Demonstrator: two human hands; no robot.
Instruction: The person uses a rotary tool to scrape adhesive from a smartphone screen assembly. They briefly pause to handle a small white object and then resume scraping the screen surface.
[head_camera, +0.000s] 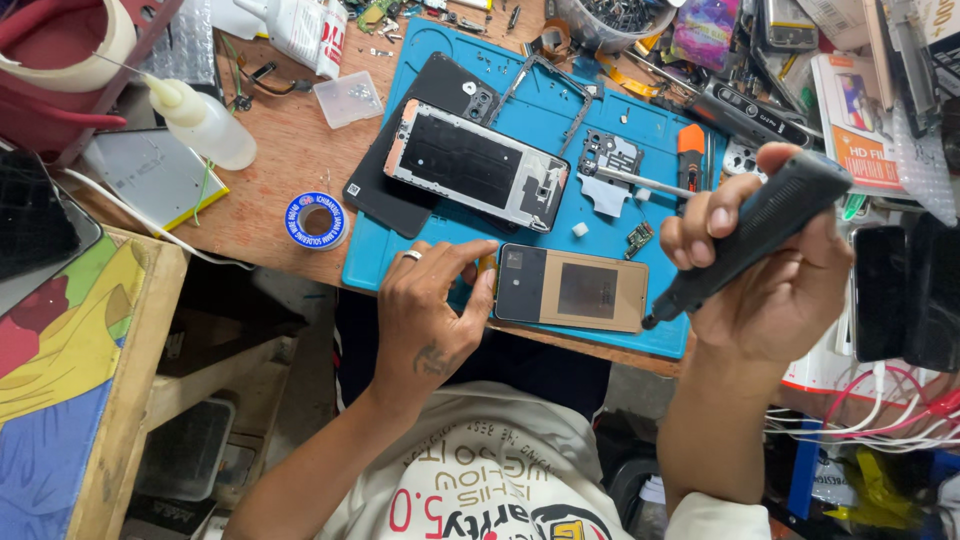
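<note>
Both hands work over a blue mat (640, 140) on the wooden bench. My right hand (770, 270) is wrapped tight around a black electric screwdriver (760, 225), its tip angled down toward the mat's front edge. My left hand (430, 310) lies loosely curled, fingertips (478, 252) touching the left end of a flat phone panel (572, 288) lying face down near that edge. Thin, light and probably brittle, the panel looks best held by its long edges. Behind it rests an opened phone frame (475, 165); a solder reel (317, 220) sits off the mat.
</note>
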